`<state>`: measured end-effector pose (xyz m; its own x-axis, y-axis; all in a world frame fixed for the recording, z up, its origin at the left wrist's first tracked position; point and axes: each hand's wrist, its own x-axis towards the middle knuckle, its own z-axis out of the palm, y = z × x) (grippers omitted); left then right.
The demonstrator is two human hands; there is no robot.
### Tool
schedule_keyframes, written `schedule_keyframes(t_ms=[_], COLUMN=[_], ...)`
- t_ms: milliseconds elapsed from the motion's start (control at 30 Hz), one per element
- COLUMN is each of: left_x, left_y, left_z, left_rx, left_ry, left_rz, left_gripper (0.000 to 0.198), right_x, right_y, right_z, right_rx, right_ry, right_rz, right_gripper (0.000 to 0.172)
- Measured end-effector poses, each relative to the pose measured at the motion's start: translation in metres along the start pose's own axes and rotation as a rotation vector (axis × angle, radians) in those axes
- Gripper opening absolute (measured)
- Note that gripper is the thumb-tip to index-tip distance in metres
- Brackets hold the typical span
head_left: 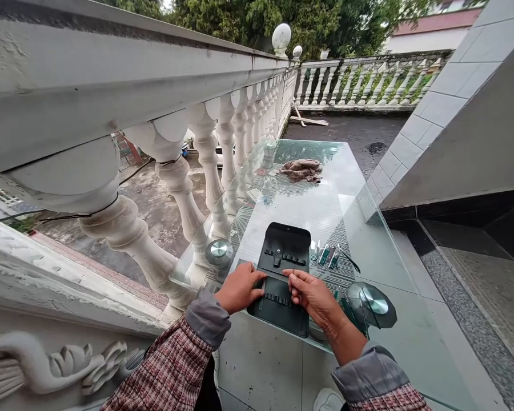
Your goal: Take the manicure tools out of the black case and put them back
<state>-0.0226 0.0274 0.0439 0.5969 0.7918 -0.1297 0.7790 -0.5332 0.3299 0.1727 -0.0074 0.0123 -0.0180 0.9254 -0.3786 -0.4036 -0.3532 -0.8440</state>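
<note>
A black tool case [282,274] lies unfolded on the near end of a glass table [321,205], its elastic loops showing and nothing in them. My left hand [239,288] rests on the case's left edge with the fingers curled against it. My right hand [313,297] lies on the right side of the lower flap, fingers bent and pressing on it. Several small green-and-silver hand tools [329,254] lie loose on the glass just right of the case.
A crumpled brown rag [302,169] sits at the table's far end. Round metal table fittings [219,250] show at the near corners. A white stone balustrade [205,148] runs along the left; a tiled grey wall [462,114] rises on the right.
</note>
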Motion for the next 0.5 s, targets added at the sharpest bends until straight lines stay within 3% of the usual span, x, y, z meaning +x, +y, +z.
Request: schedule_keyframes(t_ms=[367, 500], left_x=[0.0006, 0.0004], left_y=[-0.0003, -0.0008], left_z=[-0.0013, -0.0022], left_rx=[0.006, -0.003], left_ry=[0.004, -0.006], left_rz=[0.013, 0.003], left_gripper=[0.027, 0.030], right_x=[0.0028, 0.0038], right_y=[-0.0004, 0.0017], right_z=[0.0014, -0.0003], right_rx=[-0.036, -0.024], right_ry=[0.016, 0.007], right_rz=[-0.025, -0.009], right_gripper=[0.030, 0.032])
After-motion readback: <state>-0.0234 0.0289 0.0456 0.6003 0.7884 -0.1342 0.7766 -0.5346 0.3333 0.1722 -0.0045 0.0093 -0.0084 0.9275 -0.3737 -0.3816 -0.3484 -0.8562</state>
